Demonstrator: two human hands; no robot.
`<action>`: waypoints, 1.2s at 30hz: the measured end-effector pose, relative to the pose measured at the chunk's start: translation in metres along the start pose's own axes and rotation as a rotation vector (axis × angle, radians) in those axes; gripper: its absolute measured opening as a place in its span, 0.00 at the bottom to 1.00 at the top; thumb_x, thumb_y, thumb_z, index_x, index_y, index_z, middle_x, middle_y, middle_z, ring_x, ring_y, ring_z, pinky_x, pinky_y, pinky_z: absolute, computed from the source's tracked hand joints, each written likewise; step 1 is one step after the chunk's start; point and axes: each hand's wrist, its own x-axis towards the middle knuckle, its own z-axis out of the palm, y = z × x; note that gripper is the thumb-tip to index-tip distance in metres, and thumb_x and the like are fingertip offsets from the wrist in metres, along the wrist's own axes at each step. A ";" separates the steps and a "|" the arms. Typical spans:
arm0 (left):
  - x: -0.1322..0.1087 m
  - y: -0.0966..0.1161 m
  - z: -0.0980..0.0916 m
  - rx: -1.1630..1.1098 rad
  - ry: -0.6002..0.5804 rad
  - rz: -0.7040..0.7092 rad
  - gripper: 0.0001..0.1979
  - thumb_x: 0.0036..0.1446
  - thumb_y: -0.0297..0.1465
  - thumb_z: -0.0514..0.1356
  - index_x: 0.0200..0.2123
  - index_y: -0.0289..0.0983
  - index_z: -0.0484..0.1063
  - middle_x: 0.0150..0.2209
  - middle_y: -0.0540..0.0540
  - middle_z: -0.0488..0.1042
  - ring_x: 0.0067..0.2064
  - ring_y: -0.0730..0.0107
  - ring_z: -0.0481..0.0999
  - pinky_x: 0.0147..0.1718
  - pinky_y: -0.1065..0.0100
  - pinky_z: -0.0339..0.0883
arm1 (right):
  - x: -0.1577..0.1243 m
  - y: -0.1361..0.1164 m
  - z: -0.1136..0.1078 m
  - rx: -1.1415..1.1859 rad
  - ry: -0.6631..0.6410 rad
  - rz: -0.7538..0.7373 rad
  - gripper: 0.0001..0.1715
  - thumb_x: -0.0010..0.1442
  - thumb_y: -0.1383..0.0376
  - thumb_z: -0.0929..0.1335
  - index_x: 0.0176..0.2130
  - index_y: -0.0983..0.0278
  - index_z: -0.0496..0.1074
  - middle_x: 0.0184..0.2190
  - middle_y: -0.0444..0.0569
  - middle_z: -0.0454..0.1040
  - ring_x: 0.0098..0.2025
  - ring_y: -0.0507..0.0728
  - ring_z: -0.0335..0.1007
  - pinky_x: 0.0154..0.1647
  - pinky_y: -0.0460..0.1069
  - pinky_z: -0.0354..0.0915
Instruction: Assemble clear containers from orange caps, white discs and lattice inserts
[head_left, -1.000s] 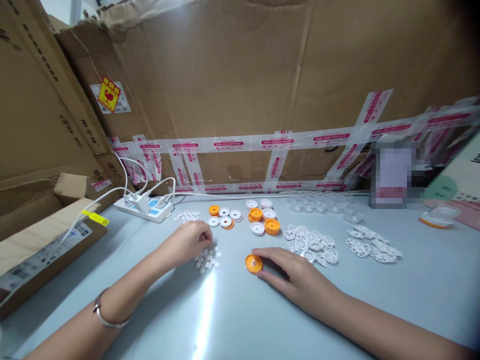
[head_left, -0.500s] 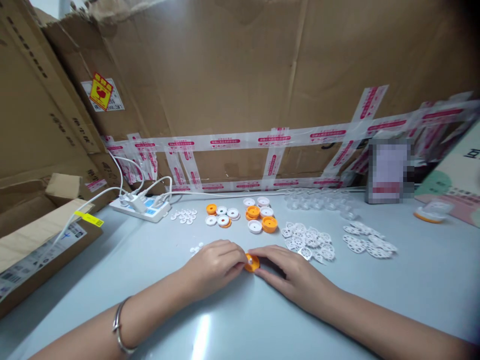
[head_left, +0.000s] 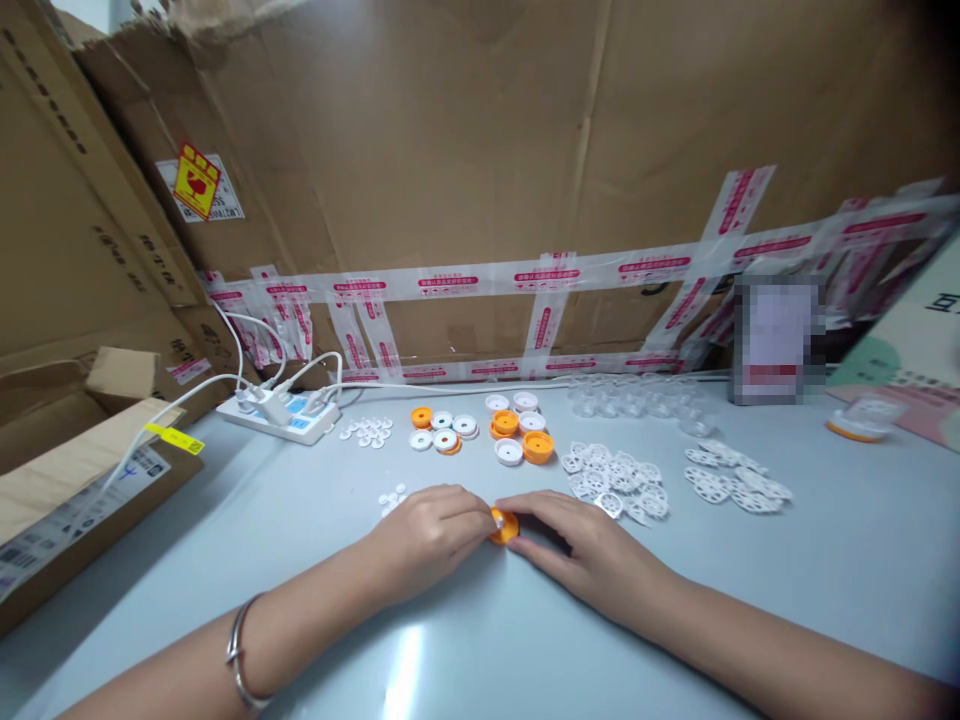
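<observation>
Low in the middle, a round orange plastic disc [head_left: 507, 527] with a raised rim rests on the table. My right hand [head_left: 592, 545] grips its edge between thumb and fingers from the right. From the left, my left hand [head_left: 435, 530] reaches over the disc with fingertips pinched together at a small white piece [head_left: 498, 518] near its centre. Those fingers partly cover the piece, so its shape is unclear. Just behind my left hand lie several small white round parts [head_left: 393, 497]. White openwork plates [head_left: 616, 480] are heaped beyond my right hand.
Orange and white discs [head_left: 517, 430] stand in groups farther back, with small white parts [head_left: 366, 432] left of them. Clear round covers [head_left: 637, 398] line the back. More openwork plates [head_left: 739, 478] lie right. A power strip [head_left: 281, 420] and an open carton [head_left: 97, 500] are left.
My left fingertips have shifted slightly over the centre of the orange disc, covering a bit more of the small white piece. My right hand keeps its grip. The view has shifted slightly.
</observation>
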 end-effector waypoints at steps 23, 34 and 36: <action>-0.004 0.007 -0.011 -0.041 -0.137 -0.155 0.11 0.59 0.26 0.52 0.40 0.37 0.74 0.33 0.44 0.74 0.32 0.72 0.71 0.29 0.72 0.66 | 0.000 0.005 0.002 0.022 0.010 -0.009 0.12 0.58 0.68 0.64 0.43 0.65 0.70 0.40 0.50 0.76 0.42 0.56 0.72 0.43 0.51 0.68; -0.002 0.010 -0.012 -0.092 -0.222 -0.214 0.12 0.58 0.26 0.51 0.41 0.36 0.73 0.35 0.43 0.73 0.35 0.69 0.71 0.33 0.70 0.67 | -0.001 0.002 0.001 0.033 -0.004 0.007 0.10 0.57 0.69 0.65 0.42 0.65 0.70 0.39 0.50 0.76 0.41 0.55 0.72 0.42 0.50 0.67; -0.001 0.012 -0.013 -0.078 -0.236 -0.209 0.12 0.58 0.25 0.51 0.40 0.36 0.73 0.35 0.42 0.73 0.35 0.69 0.71 0.33 0.70 0.67 | 0.000 0.002 0.001 0.041 -0.009 0.019 0.10 0.57 0.69 0.65 0.42 0.65 0.70 0.39 0.50 0.76 0.41 0.55 0.72 0.42 0.50 0.67</action>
